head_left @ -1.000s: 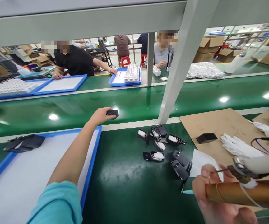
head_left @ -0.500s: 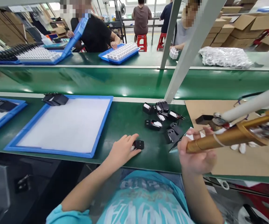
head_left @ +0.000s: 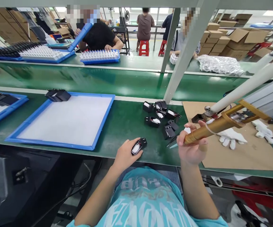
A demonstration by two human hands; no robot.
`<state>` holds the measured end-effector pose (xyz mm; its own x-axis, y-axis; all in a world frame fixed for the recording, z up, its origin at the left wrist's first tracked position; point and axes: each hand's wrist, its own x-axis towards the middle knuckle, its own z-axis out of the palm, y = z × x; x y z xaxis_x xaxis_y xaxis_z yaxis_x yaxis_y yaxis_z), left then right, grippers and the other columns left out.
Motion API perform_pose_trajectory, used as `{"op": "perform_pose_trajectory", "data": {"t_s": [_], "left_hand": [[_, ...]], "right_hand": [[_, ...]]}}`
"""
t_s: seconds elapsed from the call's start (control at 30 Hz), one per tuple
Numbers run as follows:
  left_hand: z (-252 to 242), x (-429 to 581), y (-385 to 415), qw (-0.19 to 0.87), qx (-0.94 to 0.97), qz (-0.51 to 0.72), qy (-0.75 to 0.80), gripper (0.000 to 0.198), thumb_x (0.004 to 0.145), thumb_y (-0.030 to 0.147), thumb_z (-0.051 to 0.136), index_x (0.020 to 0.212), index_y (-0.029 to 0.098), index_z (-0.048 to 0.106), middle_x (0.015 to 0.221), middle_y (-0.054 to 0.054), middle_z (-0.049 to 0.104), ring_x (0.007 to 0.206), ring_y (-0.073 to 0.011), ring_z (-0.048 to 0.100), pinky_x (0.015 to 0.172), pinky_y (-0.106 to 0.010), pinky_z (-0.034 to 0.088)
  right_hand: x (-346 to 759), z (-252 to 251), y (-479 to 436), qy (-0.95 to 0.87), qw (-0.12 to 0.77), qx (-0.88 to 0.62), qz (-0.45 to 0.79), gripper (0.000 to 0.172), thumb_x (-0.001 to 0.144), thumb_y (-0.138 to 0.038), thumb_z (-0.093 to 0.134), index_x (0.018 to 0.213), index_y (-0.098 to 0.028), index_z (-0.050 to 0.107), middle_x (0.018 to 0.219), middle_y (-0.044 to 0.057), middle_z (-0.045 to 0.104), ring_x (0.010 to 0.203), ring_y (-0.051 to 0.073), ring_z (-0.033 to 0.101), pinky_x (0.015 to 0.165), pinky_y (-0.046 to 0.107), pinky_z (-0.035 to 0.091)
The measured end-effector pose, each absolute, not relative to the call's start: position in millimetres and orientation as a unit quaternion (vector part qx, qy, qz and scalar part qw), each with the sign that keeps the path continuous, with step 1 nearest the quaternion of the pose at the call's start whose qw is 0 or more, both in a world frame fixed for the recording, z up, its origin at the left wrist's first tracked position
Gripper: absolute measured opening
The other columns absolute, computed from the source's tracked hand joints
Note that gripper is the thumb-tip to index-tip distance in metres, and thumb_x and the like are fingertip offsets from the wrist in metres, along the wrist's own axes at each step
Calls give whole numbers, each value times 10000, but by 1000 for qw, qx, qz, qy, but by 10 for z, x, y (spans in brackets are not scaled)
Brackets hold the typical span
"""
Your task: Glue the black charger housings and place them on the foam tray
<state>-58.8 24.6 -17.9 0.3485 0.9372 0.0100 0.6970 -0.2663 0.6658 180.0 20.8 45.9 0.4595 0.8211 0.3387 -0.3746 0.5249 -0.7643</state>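
My left hand (head_left: 125, 154) grips a small black part (head_left: 138, 146) with a white inside, held at the near edge of the green bench (head_left: 124, 126). My right hand (head_left: 192, 148) is closed round the brass-coloured handle of a soldering tool (head_left: 212, 129), its thin tip (head_left: 173, 142) pointing down and left toward the bench. A white hose (head_left: 250, 85) runs up from the tool. Just beyond both hands lies a pile of several similar black parts (head_left: 161, 116).
A blue-rimmed white tray (head_left: 65, 121) lies left, with black parts (head_left: 57, 94) at its far corner. Brown cardboard (head_left: 240, 151) with white gloves (head_left: 229, 137) covers the bench at right. A grey post (head_left: 186, 53) rises behind. Across the conveyor, other people handle blue trays (head_left: 99, 56).
My left hand drew the black part back from the far conveyor to the near bench edge and turned it white side up. The right hand's tool swung closer. My view dropped down.
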Motion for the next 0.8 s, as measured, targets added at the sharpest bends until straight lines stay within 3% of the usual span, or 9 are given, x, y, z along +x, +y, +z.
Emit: {"op": "perform_pose_trajectory", "data": {"t_s": [0.17,0.27,0.37,0.5,0.7,0.8], "left_hand": [[-55,-692,469,411,783,198,422,905,754,438,742,1508,342,249,1395,-89,488,1265,-254,499,1013,-386,462],[2,-736,682,476,803,152,326,790,721,427,778,1421,346,420,1440,-81,423,1327,-257,452,1061,-367,432],[4,-701,719,473,804,151,326,585,723,410,778,1255,296,564,1379,-77,481,1263,-244,516,1043,-355,448],[-83,-655,495,388,776,220,445,538,777,430,721,1255,274,531,1439,-107,449,1225,-260,552,906,-354,531],[-231,-649,201,324,775,255,479,770,706,473,783,1354,289,410,1507,-124,406,1326,-299,485,1053,-458,459],[-267,-647,140,341,766,264,477,703,754,426,753,1352,299,406,1507,-115,411,1315,-273,501,1025,-437,489]], "right_hand": [[1841,440,175,-363,795,-317,369,394,817,-520,602,1167,-342,570,984,-13,597,401,58,507,338,226,325],[1842,422,153,-367,795,-311,369,385,830,-504,595,1176,-337,568,997,-7,593,410,64,516,334,232,327],[1835,411,135,-364,797,-306,372,398,829,-504,599,1187,-335,559,1001,-4,597,411,67,517,321,232,326],[1840,408,121,-357,795,-313,376,399,812,-525,612,1163,-346,544,987,-7,604,396,71,507,305,230,330],[1808,440,133,-355,795,-311,380,411,812,-523,604,1174,-334,553,974,-2,601,386,70,502,310,235,335],[1732,477,159,-357,788,-311,394,436,809,-549,601,1184,-336,544,958,-7,601,378,62,501,305,221,330]]}}
